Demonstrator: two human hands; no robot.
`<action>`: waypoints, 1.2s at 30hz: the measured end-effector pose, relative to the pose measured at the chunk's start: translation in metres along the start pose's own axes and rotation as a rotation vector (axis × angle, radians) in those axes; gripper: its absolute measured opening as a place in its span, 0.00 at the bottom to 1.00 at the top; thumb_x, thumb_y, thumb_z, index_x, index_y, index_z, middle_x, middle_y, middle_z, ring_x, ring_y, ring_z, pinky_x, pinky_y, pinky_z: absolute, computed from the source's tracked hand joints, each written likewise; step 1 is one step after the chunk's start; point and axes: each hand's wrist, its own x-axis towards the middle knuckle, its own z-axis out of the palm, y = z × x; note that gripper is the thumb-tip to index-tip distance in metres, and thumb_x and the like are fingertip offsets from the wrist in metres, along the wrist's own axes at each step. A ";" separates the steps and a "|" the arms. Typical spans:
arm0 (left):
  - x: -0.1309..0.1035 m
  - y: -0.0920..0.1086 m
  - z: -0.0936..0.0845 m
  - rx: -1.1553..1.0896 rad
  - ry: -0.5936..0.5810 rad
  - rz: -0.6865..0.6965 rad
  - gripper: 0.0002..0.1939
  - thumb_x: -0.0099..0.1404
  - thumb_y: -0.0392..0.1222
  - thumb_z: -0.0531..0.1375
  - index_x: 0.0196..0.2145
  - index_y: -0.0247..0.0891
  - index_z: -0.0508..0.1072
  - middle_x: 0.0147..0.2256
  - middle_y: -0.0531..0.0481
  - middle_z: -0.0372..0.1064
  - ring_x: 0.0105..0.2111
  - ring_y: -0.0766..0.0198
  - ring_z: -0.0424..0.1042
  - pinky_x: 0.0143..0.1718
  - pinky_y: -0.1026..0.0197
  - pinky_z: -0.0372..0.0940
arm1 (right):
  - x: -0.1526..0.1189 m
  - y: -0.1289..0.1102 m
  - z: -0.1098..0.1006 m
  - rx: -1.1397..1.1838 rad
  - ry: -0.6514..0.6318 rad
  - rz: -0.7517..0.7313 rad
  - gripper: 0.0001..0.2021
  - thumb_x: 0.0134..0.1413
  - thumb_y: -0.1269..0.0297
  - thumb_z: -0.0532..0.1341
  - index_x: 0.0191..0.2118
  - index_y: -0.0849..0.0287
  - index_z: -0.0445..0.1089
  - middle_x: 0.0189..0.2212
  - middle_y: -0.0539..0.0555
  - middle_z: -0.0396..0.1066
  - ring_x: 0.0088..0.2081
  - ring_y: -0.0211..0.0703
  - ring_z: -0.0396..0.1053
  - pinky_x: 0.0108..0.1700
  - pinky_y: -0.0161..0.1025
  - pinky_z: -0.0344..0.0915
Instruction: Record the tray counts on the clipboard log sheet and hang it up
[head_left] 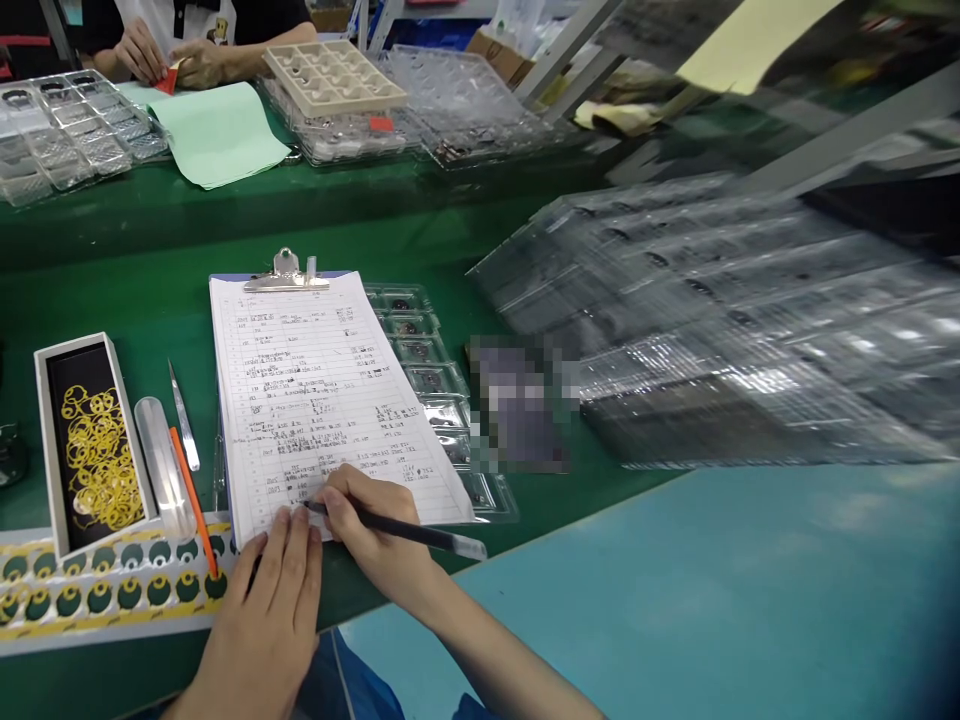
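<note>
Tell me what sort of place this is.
Probably a small-parts assembly or inspection workshop, judging by the clear compartment trays, a box of yellow rings, and a handwritten sheet on a clipboard.

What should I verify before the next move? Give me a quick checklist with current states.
1. Pen held in the right hand: ok.
2. Left hand on the lower edge of the paper: ok.
3. Metal clip over the paper's top edge: ok.
4. Clear tray fully uncovered: not ok, the paper hides part of it.
5. Yellow rings inside the box: ok.
6. Handwritten entries correct: cannot tell, too small to read.
</note>
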 end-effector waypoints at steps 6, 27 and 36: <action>0.000 0.000 0.001 0.002 -0.011 0.000 0.20 0.70 0.35 0.48 0.56 0.26 0.64 0.64 0.40 0.53 0.69 0.52 0.38 0.57 0.53 0.53 | 0.001 -0.001 0.000 -0.013 0.011 -0.001 0.13 0.65 0.72 0.52 0.26 0.62 0.57 0.18 0.48 0.58 0.19 0.28 0.57 0.22 0.27 0.56; -0.001 -0.001 0.002 -0.006 0.002 -0.001 0.21 0.69 0.36 0.49 0.57 0.25 0.64 0.69 0.39 0.34 0.69 0.52 0.34 0.67 0.53 0.36 | 0.000 0.001 0.000 -0.017 0.009 0.007 0.14 0.65 0.73 0.51 0.26 0.62 0.57 0.18 0.48 0.58 0.19 0.29 0.58 0.21 0.28 0.56; 0.002 -0.001 0.001 0.000 0.037 -0.006 0.20 0.71 0.35 0.44 0.55 0.25 0.65 0.58 0.40 0.62 0.68 0.53 0.42 0.65 0.53 0.41 | -0.001 -0.001 0.002 -0.055 0.015 0.001 0.13 0.64 0.72 0.51 0.26 0.62 0.57 0.18 0.47 0.57 0.18 0.28 0.55 0.21 0.27 0.54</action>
